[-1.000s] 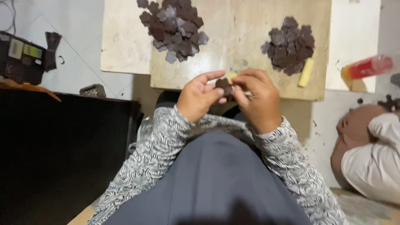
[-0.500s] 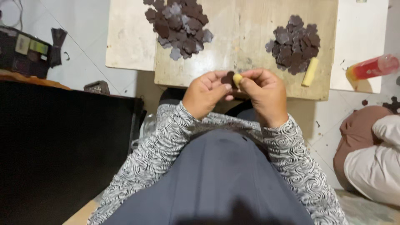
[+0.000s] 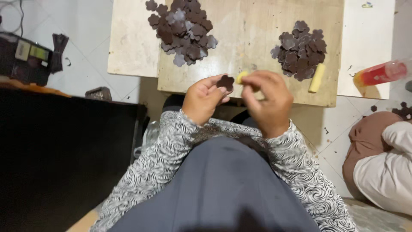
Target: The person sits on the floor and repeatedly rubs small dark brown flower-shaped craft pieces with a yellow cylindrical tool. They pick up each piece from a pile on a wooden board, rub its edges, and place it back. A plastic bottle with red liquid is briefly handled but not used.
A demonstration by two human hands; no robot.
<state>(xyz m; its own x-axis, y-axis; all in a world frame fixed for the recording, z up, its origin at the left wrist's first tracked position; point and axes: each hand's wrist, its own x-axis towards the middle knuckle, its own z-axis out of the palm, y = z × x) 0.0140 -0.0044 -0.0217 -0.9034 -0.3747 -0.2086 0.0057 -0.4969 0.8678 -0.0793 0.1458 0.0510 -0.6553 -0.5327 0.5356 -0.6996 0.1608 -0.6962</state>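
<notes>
Since a moment ago the hands have drawn slightly apart. The left hand pinches a dark flower-shaped cutout, face toward the camera, no clear long axis. The right hand is curled around a yellow stick, tip pointing left. Both hover over the wooden board's near edge, between two cutout piles.

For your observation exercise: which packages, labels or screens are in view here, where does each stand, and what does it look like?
Dark box: far left on the floor, blackish, with pale and yellow-green labels on top.
Tube-like container: right edge, lying down, red and orange with a clear end.
No screens show.
</notes>
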